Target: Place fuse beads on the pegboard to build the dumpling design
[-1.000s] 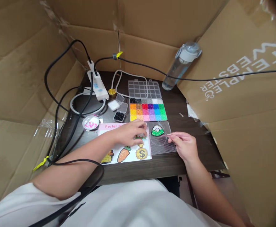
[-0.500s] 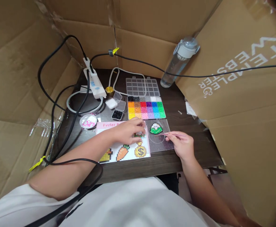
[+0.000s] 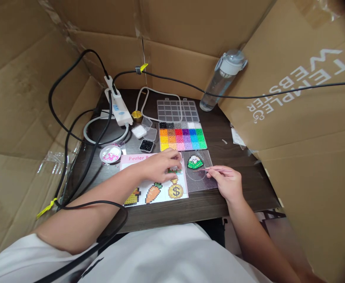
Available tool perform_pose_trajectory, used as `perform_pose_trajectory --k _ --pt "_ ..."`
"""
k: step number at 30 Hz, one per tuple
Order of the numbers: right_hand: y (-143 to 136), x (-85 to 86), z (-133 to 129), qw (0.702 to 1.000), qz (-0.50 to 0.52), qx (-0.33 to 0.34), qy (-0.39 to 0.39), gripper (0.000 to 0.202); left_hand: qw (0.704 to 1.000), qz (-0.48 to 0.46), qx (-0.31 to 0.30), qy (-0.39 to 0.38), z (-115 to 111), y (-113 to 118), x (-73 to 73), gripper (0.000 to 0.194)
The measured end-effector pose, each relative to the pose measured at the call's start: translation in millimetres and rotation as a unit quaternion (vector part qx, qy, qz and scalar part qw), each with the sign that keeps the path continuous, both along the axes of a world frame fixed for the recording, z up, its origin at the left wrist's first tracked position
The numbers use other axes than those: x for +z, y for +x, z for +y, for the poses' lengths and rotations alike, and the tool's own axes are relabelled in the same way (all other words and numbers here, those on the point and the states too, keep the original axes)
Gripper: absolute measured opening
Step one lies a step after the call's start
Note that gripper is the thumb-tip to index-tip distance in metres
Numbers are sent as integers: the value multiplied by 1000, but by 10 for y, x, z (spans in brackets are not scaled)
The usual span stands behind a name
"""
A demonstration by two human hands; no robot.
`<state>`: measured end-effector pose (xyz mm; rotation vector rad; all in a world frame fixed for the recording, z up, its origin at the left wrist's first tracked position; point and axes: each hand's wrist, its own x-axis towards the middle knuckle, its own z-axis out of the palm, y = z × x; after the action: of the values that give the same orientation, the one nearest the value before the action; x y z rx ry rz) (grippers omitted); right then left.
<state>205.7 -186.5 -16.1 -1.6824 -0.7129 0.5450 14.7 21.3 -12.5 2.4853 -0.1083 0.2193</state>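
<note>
My right hand (image 3: 227,184) pinches pink tweezers (image 3: 216,170), whose tips point left, just below a bead figure (image 3: 195,161). That figure is white on top and green beneath, with a dark outline, and lies on a clear pegboard (image 3: 200,186). My left hand (image 3: 165,164) rests on the printed Perler pattern sheet (image 3: 137,177), fingers bent and apart, holding nothing. It partly covers a picture with green in it; a carrot and a money bag are printed nearer me.
Behind lies a sorted bead box (image 3: 184,136) with its clear lid (image 3: 178,111) folded back. Small boxes hold white beads (image 3: 139,131) and black beads (image 3: 146,145). A dish of pink beads (image 3: 110,154), a power strip (image 3: 119,105), cables and a water bottle (image 3: 221,84) stand around.
The view has shifted slightly, so most things sit a little lower. Both hands keep nearly the same places, with the tweezers still beside the bead figure.
</note>
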Motion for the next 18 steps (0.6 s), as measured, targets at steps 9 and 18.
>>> perform_pose_trajectory --k 9,18 --pt "5 -14 5 1000 12 -7 6 10 1000 -2 0 -11 -5 -8 12 21" --pt "101 -107 -28 996 61 -10 60 11 1000 -11 3 -8 -21 -31 28 20"
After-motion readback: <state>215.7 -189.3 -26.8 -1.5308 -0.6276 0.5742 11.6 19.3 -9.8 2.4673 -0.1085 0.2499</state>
